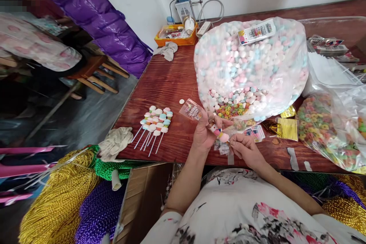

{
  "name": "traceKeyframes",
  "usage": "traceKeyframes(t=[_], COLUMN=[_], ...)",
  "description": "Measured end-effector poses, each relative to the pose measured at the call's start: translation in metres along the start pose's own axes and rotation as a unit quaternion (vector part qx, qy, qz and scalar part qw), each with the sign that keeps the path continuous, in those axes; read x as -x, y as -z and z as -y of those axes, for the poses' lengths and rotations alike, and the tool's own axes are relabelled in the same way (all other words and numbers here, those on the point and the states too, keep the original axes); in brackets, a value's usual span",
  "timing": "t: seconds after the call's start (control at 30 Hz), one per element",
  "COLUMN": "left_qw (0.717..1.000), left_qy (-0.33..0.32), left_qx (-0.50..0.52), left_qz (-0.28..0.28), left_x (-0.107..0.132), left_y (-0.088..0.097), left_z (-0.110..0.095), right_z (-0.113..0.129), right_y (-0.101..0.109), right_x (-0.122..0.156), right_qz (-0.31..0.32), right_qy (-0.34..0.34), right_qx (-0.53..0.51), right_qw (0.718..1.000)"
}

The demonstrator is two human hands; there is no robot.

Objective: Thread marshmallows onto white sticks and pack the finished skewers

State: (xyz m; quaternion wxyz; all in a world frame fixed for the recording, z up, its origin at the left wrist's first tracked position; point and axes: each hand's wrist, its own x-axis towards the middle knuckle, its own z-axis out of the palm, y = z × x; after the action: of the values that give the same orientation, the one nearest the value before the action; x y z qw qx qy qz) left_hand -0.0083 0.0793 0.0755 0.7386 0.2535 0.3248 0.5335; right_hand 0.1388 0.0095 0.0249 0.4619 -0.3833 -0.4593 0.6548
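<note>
Left of the big candy bag (248, 65) lie finished candy sticks (156, 124). Below its mouth, the left hand (203, 135) grips a clear sleeve (192, 111) angled up-left. The pink candy (223, 137) sits just right of it, pinched by the right hand (246, 149).

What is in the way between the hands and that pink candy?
Nothing visible is. The pink candy sits right at the fingertips of the left hand, which also holds a small clear packet, and the right hand is close against it.
</note>
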Motion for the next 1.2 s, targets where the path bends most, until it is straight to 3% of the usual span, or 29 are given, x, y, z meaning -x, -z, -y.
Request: traceKeyframes(t=[0.07,0.1,0.23,0.3,0.33,0.53,0.87,1.2], left_qw=[1.000,0.999,1.000,0.999,0.999,0.991,0.985,0.978], left_qy=[-0.006,-0.008,0.001,0.006,0.007,0.003,-0.027,-0.081], left_qx=[-0.026,-0.036,-0.026,0.015,0.038,0.123,0.164,0.163], left_qz=[0.008,0.010,-0.011,-0.030,-0.036,-0.051,-0.050,-0.099], left_x=[0.001,0.001,0.001,-0.001,-0.001,-0.004,-0.007,-0.009], left_y=[-0.001,-0.001,-0.001,0.000,0.001,-0.001,0.007,0.015], left_z=[0.007,0.009,0.012,0.009,0.007,0.001,0.006,0.014], right_z=[0.002,0.003,0.002,0.003,0.003,0.002,-0.001,0.008], right_y=[-0.003,-0.005,-0.009,-0.009,-0.008,-0.005,-0.001,-0.001], right_x=[0.002,0.002,-0.001,-0.003,-0.003,-0.001,0.004,0.010], right_qz=[-0.046,-0.070,-0.104,-0.095,-0.091,-0.091,-0.107,-0.097], right_qy=[0.077,0.134,0.342,0.376,0.379,0.384,0.424,0.435], right_qx=[0.129,0.204,0.468,0.540,0.559,0.567,0.566,0.582], right_qw=[0.988,0.967,0.808,0.747,0.732,0.723,0.699,0.681])
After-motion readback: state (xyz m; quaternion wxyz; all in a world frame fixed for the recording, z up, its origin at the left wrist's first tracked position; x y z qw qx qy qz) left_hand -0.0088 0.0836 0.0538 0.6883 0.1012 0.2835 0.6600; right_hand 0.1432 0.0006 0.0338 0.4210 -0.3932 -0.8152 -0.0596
